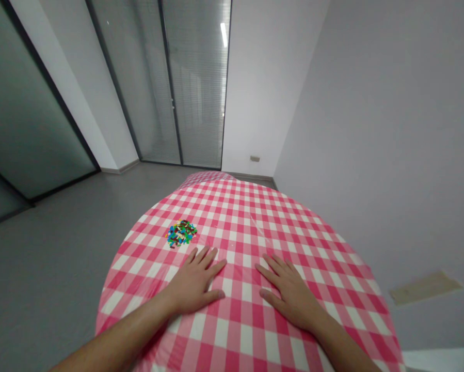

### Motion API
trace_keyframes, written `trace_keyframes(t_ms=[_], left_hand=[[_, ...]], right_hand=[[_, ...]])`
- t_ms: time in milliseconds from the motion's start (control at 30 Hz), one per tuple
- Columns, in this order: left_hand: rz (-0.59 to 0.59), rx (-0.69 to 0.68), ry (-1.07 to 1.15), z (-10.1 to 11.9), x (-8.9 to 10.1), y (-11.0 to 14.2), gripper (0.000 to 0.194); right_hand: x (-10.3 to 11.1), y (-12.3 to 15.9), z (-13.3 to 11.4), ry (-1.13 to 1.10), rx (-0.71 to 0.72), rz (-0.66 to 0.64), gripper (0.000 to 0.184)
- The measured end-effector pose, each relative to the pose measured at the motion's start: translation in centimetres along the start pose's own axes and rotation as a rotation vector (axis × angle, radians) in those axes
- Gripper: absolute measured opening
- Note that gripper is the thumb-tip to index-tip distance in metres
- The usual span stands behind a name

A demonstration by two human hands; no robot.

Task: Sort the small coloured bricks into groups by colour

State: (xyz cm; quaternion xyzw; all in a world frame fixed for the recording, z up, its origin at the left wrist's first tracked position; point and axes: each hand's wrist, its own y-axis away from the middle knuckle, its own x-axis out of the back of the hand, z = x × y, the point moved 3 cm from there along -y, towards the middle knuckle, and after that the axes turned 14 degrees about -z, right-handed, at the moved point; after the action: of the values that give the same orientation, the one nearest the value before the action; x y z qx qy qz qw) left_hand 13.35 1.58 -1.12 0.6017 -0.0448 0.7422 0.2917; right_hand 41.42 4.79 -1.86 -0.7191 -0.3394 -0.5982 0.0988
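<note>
My left hand (195, 281) lies flat on the red and white checkered tablecloth (247, 330), palm down with its fingers spread. To the right, my right hand (289, 292) rests the same way, fingers apart and nothing under them that I can see. Just beyond the left fingertips sits a loose pile of small colourful pieces (181, 233) in blue, green, brown, white and yellow. The pieces look like tiny building bricks, though they are too small to tell for sure. Neither hand touches the pile.
The cloth covers a table with a rounded outline. Close along the right runs a plain wall (390, 155) with a beige plate (425, 288) low on it. Glass panels (193, 88) with dark frames stand at the back, and grey floor (73, 248) stretches along the left.
</note>
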Motion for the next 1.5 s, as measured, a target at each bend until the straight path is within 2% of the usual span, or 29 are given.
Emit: trace_keyframes(t_ms=[133, 233, 367, 467, 533, 667, 800, 933, 1200, 1500], left_hand=[[0.015, -0.012, 0.068, -0.2, 0.2, 0.3, 0.077], [0.108, 0.031, 0.185, -1.7, 1.7, 0.8, 0.080], [0.232, 0.161, 0.148, -6.8, 4.4, 1.1, 0.088], [0.280, 0.242, 0.071, -11.5, 5.1, 0.6, 0.090], [0.270, 0.260, 0.068, -13.9, 5.0, -0.1, 0.081], [0.226, 0.174, 0.122, -15.8, 4.7, -1.9, 0.074], [0.207, 0.134, 0.210, -15.7, 4.9, -3.3, 0.077], [0.198, 0.046, 0.207, -14.7, 5.0, -3.9, 0.077], [0.143, -0.075, 0.274, -11.0, 4.9, -4.3, 0.071], [0.068, -0.241, 0.391, -6.9, 3.9, -5.2, 0.068]], right_hand=[[0.0, 0.0, 0.4, -0.024, -0.005, 0.055, 0.055], [0.1, -0.2, 1.6, -0.069, -0.044, 0.201, 0.053], [0.2, -0.4, 3.4, -0.119, -0.081, 0.393, 0.049], [0.2, -0.5, 4.1, -0.160, -0.095, 0.434, 0.047], [0.2, -0.5, 4.2, -0.173, -0.101, 0.438, 0.046], [0.2, -0.4, 4.0, -0.161, -0.095, 0.446, 0.045], [0.3, -0.3, 3.8, -0.157, -0.109, 0.429, 0.045], [0.3, -0.4, 3.8, -0.156, -0.115, 0.404, 0.046], [0.5, -0.5, 3.6, -0.149, -0.099, 0.380, 0.045], [0.1, -0.7, 4.0, -0.175, -0.092, 0.401, 0.043]])
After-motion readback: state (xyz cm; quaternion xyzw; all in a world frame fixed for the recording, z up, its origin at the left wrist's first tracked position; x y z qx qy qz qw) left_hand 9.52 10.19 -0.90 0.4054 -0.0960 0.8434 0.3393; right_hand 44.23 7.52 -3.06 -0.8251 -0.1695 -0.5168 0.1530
